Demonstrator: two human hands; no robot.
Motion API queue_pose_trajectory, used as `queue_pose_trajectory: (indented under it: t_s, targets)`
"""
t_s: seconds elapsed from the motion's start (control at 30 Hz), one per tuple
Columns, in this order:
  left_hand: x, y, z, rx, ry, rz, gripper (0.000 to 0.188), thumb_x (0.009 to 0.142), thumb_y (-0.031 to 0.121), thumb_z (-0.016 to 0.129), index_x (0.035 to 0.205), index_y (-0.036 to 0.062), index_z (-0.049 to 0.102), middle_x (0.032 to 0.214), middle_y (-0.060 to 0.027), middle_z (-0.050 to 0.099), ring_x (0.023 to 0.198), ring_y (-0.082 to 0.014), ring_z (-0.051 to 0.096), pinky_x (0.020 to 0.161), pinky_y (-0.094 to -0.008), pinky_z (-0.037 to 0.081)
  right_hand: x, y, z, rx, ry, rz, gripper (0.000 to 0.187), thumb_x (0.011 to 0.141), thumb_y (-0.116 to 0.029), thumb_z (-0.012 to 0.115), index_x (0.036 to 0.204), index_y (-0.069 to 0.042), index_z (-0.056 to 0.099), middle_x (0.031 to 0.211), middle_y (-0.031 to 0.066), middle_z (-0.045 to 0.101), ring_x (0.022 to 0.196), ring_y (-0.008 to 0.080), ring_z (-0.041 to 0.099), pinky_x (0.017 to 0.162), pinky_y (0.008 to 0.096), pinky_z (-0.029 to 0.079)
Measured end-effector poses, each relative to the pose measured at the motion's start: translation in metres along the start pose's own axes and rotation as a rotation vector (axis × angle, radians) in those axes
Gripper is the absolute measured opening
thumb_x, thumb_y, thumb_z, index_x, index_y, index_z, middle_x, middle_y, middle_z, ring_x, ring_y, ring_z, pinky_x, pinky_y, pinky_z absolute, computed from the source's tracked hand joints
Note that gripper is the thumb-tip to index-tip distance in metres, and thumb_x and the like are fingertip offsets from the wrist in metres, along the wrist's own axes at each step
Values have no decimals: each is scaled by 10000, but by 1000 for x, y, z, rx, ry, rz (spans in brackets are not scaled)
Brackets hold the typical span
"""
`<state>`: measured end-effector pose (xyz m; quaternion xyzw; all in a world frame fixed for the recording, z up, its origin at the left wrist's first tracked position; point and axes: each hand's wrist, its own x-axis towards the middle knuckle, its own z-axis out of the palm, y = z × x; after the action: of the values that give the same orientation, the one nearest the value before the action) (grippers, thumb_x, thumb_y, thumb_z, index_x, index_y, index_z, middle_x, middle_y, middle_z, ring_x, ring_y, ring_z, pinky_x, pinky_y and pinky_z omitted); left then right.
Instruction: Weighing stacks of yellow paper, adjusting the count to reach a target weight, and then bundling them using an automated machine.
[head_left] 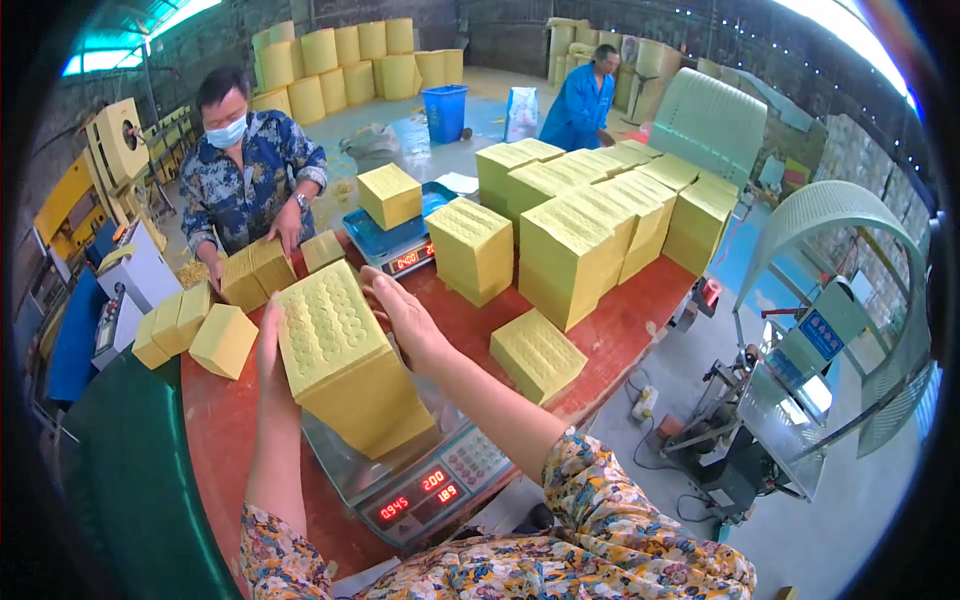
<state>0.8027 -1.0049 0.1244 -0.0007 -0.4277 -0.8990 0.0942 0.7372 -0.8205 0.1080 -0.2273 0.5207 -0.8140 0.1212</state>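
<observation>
A tall stack of yellow paper (330,340), its top pressed with rows of round coin-like marks, is between my hands on the metal pan of a digital scale (430,490). Along its left side lies my left hand (268,345), fingers partly hidden by the stack. My right hand (405,318) presses at the far right side, its fingers stretched along the upper edge. Whether the stack rests fully on the pan or is slightly raised, I cannot tell. To the right, a shorter stack (538,355) lies on the red table (470,335).
Across the table, a co-worker's hands (285,225) touch small yellow stacks (250,272). A blue-topped scale (395,245) bears another stack. Tall stacks (575,245) fill the table's far right. A second person in blue (580,105) stands behind them. A metal-framed machine (770,400) stands right.
</observation>
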Motion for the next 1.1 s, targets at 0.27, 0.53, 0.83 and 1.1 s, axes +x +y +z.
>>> queue_pose_trajectory:
  t_s: [0.27,0.53,0.83,1.1]
  targets:
    - [-48,-83,-30,-245,41,148,440,1028,354,433,1334,49,523,1267,-124,606,1115,-228,616,938,-370,523,-26,66,-34,-489,-18,3,516,1030,-401,365,1304,-8,559,1281,150,600,1219,240,519,1037,350,383]
    - [-130,-112,79,-233,329,164,322,1022,288,446,1192,53,586,1079,-69,653,954,-177,662,808,-340,566,-109,26,-72,-31,-21,274,518,1040,-399,362,1337,-13,539,1304,128,580,1206,217,530,1033,329,385]
    - [-156,-99,127,-194,271,156,387,1036,320,433,1300,58,539,1221,-80,626,1145,-198,587,1006,-369,457,-138,-3,-129,-282,21,160,463,1013,-321,476,1357,-14,517,1330,147,568,1242,240,509,1044,339,388]
    - [-148,-55,186,330,149,173,566,989,262,490,1474,11,341,1449,-117,455,1337,-235,453,1092,-387,392,-189,1,-160,-260,24,147,401,992,-214,550,1319,17,527,1262,129,601,1170,187,558,1005,327,432]
